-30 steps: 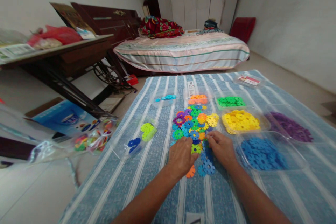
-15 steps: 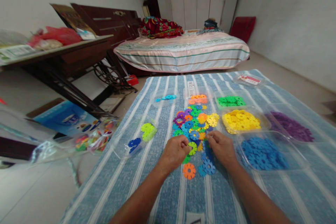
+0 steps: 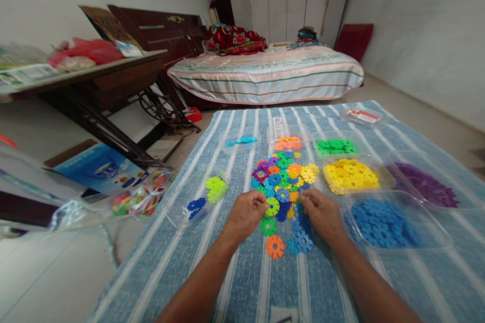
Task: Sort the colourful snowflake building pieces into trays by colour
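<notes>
A pile of mixed coloured snowflake discs (image 3: 282, 176) lies on a blue striped cloth (image 3: 242, 282). My left hand (image 3: 246, 214) sits at the pile's near left edge, its fingertips pinched on a lime-green disc (image 3: 272, 207). My right hand (image 3: 322, 212) rests at the near right edge with its fingers curled down onto the discs; what they grip is hidden. Between the hands, loose on the cloth, lie a green disc (image 3: 268, 226), an orange disc (image 3: 274, 246) and some blue discs (image 3: 301, 242).
Clear trays of sorted discs ring the pile: blue (image 3: 382, 217), yellow (image 3: 350, 174), purple (image 3: 424, 184), green (image 3: 335, 147), orange (image 3: 288, 140), cyan (image 3: 240, 140), and lime with dark blue (image 3: 206, 197). A bag of discs (image 3: 140, 199) lies left; a bed (image 3: 265, 75) stands behind.
My left hand has drawn back from the pile towards the left with the lime-green disc, uncovering the orange and green discs on the cloth. My right hand has hardly moved.
</notes>
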{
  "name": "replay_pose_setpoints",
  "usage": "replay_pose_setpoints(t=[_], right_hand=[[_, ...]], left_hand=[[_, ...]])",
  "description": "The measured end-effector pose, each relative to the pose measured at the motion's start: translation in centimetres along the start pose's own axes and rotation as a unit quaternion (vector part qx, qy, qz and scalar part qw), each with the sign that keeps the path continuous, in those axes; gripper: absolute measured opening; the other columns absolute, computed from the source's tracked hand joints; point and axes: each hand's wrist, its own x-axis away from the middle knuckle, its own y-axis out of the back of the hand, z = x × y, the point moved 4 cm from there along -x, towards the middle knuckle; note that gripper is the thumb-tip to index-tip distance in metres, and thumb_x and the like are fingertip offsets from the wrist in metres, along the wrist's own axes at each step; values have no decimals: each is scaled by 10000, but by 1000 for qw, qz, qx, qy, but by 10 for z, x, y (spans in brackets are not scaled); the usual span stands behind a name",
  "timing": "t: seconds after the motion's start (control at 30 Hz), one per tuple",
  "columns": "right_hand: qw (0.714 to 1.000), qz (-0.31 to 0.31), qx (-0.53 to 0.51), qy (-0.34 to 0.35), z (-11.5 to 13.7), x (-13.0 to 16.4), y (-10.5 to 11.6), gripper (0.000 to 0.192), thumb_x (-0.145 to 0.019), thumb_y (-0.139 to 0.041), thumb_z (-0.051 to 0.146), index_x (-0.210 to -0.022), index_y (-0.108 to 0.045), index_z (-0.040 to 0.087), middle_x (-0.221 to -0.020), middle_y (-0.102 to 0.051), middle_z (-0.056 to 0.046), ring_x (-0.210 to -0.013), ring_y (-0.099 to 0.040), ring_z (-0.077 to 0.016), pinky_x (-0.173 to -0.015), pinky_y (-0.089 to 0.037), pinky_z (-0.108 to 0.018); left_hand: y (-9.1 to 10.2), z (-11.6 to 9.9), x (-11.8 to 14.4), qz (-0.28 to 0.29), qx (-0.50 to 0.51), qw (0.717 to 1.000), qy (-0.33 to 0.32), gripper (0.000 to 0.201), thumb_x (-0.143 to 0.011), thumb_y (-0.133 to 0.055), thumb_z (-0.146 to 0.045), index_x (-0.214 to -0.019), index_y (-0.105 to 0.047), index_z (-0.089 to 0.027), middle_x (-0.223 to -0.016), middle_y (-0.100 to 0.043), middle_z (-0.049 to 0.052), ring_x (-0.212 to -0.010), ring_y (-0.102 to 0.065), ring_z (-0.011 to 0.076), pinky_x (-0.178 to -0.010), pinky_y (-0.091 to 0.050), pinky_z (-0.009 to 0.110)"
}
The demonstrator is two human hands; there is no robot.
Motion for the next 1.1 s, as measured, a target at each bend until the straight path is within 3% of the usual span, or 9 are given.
replay_pose_setpoints(t=[0.57, 0.7, 0.8, 0.93, 1.0, 1.1], right_hand=[[1000, -7, 17, 3, -1, 1, 1, 295, -795, -474, 432, -780, -651, 196, -532, -554, 30, -526, -542, -144, -552, -393, -247], [1000, -3, 13, 2, -1, 0, 0, 295, -795, -473, 432, -791, -650, 196, -522, -552, 30, -521, -540, -145, -550, -396, -247], [1000, -2, 11, -2, -1, 1, 0, 307, -798, -466, 437, -799, -650, 192, -518, -552, 30, -510, -537, -144, -542, -394, -246], [1000, -4, 11, 5, 0, 1, 1, 317, -796, -462, 441, -788, -655, 189, -517, -557, 27, -502, -536, -142, -536, -394, -245], [1000, -5, 15, 8, 0, 1, 1, 318, -797, -458, 440, -784, -654, 191, -516, -559, 26, -500, -536, -143, -534, -393, -245], [1000, -4, 17, 8, 0, 0, 0, 313, -798, -455, 437, -791, -649, 192, -525, -568, 23, -511, -547, -148, -551, -402, -252]], left_hand=[[5, 8, 2, -24, 1, 1000, 3, 59, -630, -552, -213, -654, -570, -162, -483, -506, -58, -458, -476, 87, -492, -358, 202], [10, 1, 4, -36, -17, 999, -9, 63, -634, -540, -219, -646, -572, -166, -490, -507, -53, -472, -481, 93, -492, -362, 202], [30, -13, 8, -67, -54, 996, -26, 91, -644, -535, -243, -649, -588, -168, -509, -524, -46, -499, -495, 102, -512, -381, 208], [85, -29, 10, -175, -153, 971, -49, 197, -682, -532, -321, -759, -641, -176, -609, -606, -24, -580, -552, 129, -578, -414, 225], [115, -27, 5, -218, -218, 951, -33, 228, -688, -530, -332, -795, -657, -176, -638, -630, -14, -593, -569, 138, -590, -417, 229], [146, -15, -10, -217, -317, 923, 15, 245, -695, -514, -310, -819, -677, -175, -627, -647, 0, -610, -592, 157, -589, -419, 232]])
